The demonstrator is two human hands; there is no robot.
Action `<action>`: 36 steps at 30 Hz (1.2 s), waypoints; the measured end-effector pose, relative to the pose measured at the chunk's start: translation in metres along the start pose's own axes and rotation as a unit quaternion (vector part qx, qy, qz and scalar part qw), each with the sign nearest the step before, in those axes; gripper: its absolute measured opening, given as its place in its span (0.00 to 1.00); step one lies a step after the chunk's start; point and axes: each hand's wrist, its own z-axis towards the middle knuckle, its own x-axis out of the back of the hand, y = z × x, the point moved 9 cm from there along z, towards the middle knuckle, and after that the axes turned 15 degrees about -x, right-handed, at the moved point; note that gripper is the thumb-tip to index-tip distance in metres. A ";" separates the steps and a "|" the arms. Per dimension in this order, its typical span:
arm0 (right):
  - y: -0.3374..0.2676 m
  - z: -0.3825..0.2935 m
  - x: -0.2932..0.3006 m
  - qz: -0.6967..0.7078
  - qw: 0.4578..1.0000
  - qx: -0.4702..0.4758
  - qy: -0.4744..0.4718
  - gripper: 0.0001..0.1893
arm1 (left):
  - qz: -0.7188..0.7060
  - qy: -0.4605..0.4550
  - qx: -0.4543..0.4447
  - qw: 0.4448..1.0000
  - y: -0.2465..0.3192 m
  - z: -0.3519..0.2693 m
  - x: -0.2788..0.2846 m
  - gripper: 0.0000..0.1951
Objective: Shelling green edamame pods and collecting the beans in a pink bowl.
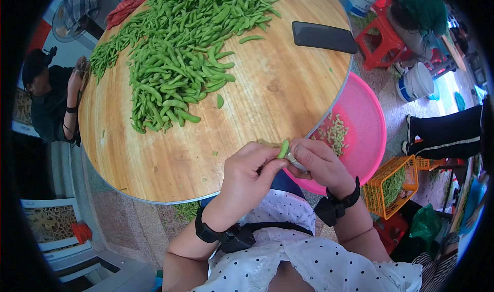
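Near the table's front edge, my left hand [249,172] pinches one end of a green soybean pod [283,149] between thumb and fingers. Close against it, my right hand [318,160] has its thumb and fingers at the pod's other side, with something silvery, perhaps tape or foil, around a finger. A large heap of green soybean pods [185,56] covers the far and middle part of the round wooden table [266,95]. Shelled beans [336,135] lie in a pink plastic basin [370,126] below the table's right edge.
A black smartphone [324,37] lies at the table's right rim, a red cloth [126,9] at its far left. A person [50,95] sits at the left. Right of the basin are a red stool [380,41], a white bucket [416,83] and an orange crate [409,172] of pods.
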 end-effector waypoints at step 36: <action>0.008 -0.052 0.073 -0.069 0.966 0.062 0.242 0.11 | -0.215 0.001 0.172 0.961 -0.024 -0.013 -0.073 0.08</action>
